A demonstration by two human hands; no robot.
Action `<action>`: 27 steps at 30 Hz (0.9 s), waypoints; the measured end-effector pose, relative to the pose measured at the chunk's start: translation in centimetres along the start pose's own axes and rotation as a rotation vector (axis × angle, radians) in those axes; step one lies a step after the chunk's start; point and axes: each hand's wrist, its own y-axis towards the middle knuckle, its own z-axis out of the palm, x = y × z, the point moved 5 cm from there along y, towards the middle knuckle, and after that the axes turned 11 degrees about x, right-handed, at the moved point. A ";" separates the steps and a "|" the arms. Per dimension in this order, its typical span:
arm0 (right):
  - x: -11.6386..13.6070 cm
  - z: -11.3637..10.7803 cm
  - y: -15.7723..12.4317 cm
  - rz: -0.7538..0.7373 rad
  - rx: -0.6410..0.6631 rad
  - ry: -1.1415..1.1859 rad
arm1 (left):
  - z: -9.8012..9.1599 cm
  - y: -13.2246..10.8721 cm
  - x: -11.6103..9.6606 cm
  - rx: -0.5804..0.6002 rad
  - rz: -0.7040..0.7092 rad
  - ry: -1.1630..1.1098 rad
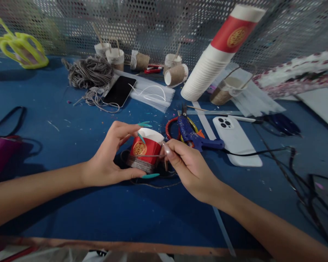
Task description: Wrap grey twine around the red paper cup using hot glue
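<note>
In front of me a red and white paper cup (148, 148) with a gold emblem leans slightly on the blue table. Grey cord (142, 164) is wound round its lower part. My left hand (112, 154) grips the cup, with fingers at the rim and the thumb low on the near side. My right hand (190, 165) pinches the loose cord at the cup's right side, and a strand runs taut across the red band. More of that cord lies in a loop on the table beneath.
Right of the cup lie scissors (172, 128), a blue glue gun (192, 134) and a white phone (236, 142). Behind stand a tall stack of paper cups (207, 69), a grey cord bundle (90, 72), a black phone (120, 91) and several wrapped cups. A perforated metal panel (153, 22) closes the back.
</note>
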 end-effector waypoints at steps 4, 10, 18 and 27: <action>0.0 0.0 0.0 -0.004 -0.007 -0.006 | 0.2 0.0 0.0 -0.027 0.031 -0.076; 0.2 -0.1 -0.1 -0.018 -0.011 -0.007 | 0.7 0.4 -0.6 -0.038 0.169 -0.194; 0.0 0.0 0.0 -0.027 -0.022 -0.010 | 0.6 0.5 -0.3 -0.044 0.157 -0.190; -0.2 -0.1 -0.3 -0.022 -0.021 -0.029 | 0.4 0.4 -0.1 -0.017 0.160 -0.121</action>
